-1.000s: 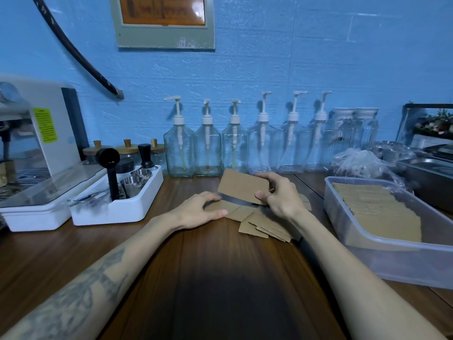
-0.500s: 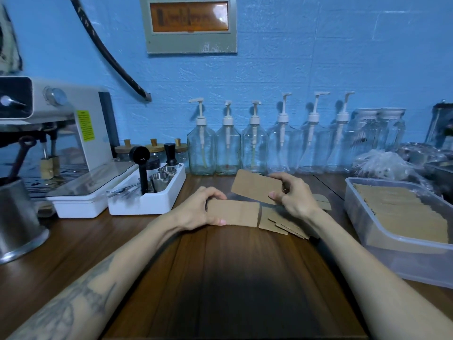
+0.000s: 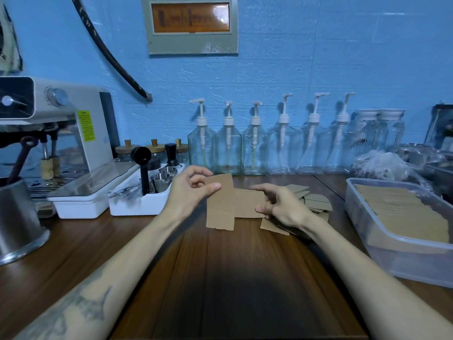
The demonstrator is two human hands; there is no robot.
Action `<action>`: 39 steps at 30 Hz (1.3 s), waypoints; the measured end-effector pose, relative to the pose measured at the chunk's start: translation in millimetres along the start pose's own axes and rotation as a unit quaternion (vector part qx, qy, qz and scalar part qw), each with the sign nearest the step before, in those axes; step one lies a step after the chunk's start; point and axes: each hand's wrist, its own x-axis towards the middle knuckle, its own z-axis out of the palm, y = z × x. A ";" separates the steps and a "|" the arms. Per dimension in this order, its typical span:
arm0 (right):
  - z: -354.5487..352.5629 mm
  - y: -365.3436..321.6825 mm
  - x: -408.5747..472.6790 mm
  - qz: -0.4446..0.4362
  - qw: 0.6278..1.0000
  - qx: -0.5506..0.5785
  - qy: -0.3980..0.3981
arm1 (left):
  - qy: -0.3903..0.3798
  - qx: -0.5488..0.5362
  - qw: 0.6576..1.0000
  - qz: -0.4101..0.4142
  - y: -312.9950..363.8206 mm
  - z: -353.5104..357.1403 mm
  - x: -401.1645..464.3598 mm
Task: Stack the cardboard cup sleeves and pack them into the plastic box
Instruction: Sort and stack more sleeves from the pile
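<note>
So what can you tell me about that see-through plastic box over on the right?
The plastic box is a clear, slightly frosted rectangular tub with rounded corners and a rolled rim, no lid on it. It sits flat on the wooden counter at the right, its far end cut off by the picture's edge. Inside lies a tilted row of brown cardboard sleeves, filling most of it. Neither hand touches it; the right hand is nearest.

sleeves (image 3: 316, 201) left of plastic box (image 3: 382, 256)

Two flat brown sleeves (image 3: 220, 204) overlapping above table; loose pile (image 3: 311, 200) behind; clear plastic box (image 3: 382, 256) right, holding stacked sleeves.
</note>
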 end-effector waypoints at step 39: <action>4.1 -11.3 -5.2 -0.010 0.998 -0.019 -0.059 | -0.104 0.320 0.938 0.083 -36.5 -4.5 0.3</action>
